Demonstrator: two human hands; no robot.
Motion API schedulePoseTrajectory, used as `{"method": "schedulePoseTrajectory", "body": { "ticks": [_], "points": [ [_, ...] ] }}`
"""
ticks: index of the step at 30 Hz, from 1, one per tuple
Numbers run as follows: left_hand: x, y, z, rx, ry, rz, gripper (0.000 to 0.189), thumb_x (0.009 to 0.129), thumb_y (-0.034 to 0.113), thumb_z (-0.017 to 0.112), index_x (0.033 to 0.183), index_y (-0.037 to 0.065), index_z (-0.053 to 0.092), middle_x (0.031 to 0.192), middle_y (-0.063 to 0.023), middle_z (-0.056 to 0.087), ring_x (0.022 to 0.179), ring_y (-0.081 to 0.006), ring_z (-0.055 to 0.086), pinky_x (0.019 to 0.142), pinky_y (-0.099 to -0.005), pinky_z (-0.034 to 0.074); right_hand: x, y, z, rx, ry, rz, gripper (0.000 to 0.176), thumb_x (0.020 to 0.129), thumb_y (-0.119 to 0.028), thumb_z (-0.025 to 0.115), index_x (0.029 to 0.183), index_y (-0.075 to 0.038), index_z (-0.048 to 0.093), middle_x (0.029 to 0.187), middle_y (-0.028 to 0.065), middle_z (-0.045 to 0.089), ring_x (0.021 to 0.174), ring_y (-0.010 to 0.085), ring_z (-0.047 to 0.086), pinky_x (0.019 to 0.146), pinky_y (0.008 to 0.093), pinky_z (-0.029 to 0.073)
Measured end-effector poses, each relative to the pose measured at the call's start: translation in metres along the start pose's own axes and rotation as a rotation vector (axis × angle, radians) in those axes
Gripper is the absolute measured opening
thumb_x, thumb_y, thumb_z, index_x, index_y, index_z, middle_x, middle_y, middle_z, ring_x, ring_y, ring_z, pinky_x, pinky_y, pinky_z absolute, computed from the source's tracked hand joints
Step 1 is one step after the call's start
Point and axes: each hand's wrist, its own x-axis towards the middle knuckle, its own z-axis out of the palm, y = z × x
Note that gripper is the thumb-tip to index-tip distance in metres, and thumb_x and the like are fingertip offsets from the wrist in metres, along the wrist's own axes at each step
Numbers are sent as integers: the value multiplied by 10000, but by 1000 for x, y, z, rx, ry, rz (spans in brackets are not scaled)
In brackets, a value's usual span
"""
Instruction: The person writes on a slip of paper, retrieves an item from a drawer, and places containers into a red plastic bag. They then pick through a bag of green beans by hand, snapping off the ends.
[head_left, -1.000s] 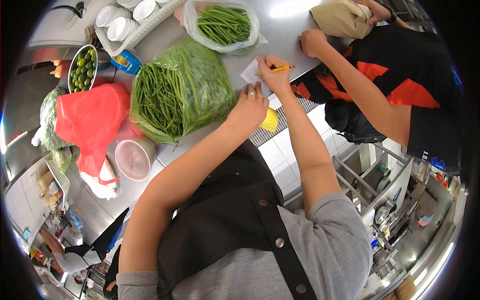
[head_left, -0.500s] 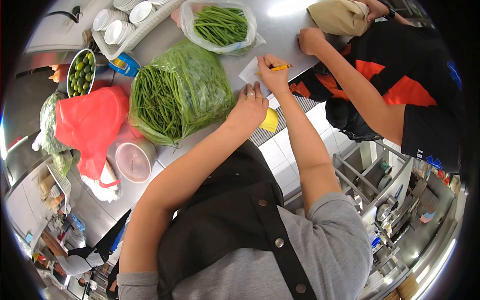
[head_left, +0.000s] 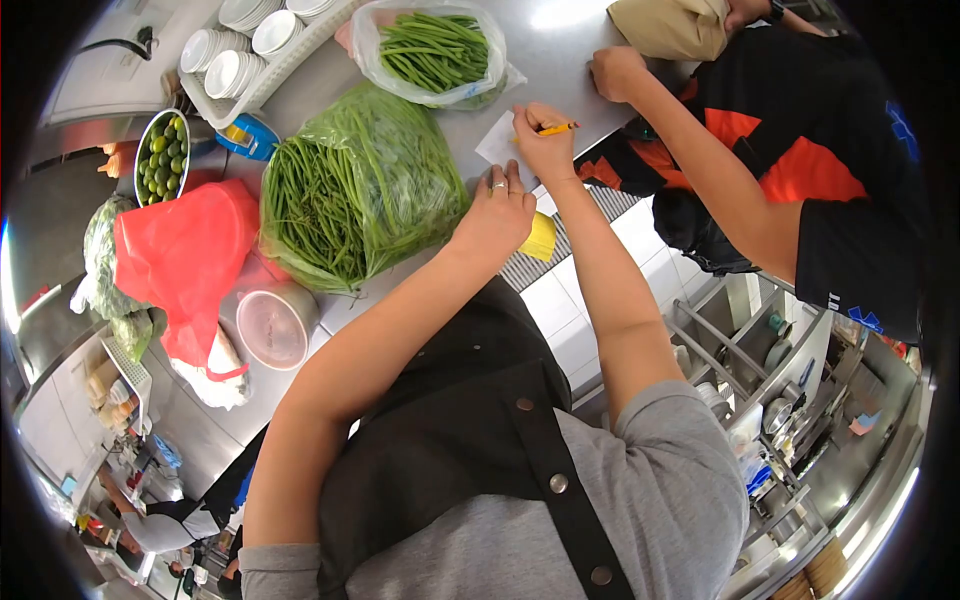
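Note:
My right hand [head_left: 545,143] is closed round a yellow-orange pen [head_left: 558,128] with a dark end, over a white slip of paper [head_left: 496,141] on the steel counter. Beside it, my left hand [head_left: 497,213], with a ring on one finger, lies at the counter's edge near the slip. A yellow pad of paper [head_left: 541,237] sticks out from under this hand, which seems to grip it; the thumb is hidden. Just left of my hands stands a large clear bag of long green beans [head_left: 315,205]. Behind it, a white plastic bag [head_left: 440,50] holds more green beans.
At right, another person's fist [head_left: 618,73] rests on the counter near a brown paper bag [head_left: 670,27]. Leftward are a red plastic bag [head_left: 180,240], a plastic tub [head_left: 273,328], a bowl of green citrus [head_left: 163,160] and a crate of white dishes [head_left: 255,85].
The view has shifted slightly. My right hand and the pen have moved a little over the slip. My left hand has stayed almost still.

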Motion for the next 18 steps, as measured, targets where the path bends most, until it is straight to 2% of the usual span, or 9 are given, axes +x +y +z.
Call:
{"method": "schedulePoseTrajectory", "body": {
  "ticks": [5,8,11,18],
  "points": [
    [1,-3,-1,2,15,16,272,884,161,594,1057,-47,624,1364,-350,535,1233,-445,567,976,-518,506,2,-1,-4,56,-16,104,395,877,-70,663,618,-20,369,535,39,350,506,138,313,495,345,281],
    [1,-3,-2,-1,20,17,268,883,158,594,1054,-45,623,1361,-351,537,1233,-443,567,978,-519,506,2,-2,-1,-58,14,-10,404,880,-72,663,616,-20,362,529,38,343,504,133,311,494,340,280],
    [2,-4,-4,-6,3,21,267,884,157,591,1053,-47,622,1360,-353,537,1233,-444,568,987,-521,501,2,-9,-5,67,113,109,415,868,-68,673,612,-19,350,525,45,335,499,141,310,494,340,281],
    [2,-5,-4,-23,13,21,267,885,155,591,1052,-52,618,1362,-354,534,1228,-448,570,1008,-522,491,3,-4,-2,-37,66,9,406,857,-44,664,615,-15,340,532,48,328,502,153,304,497,348,276]
  ]
}}
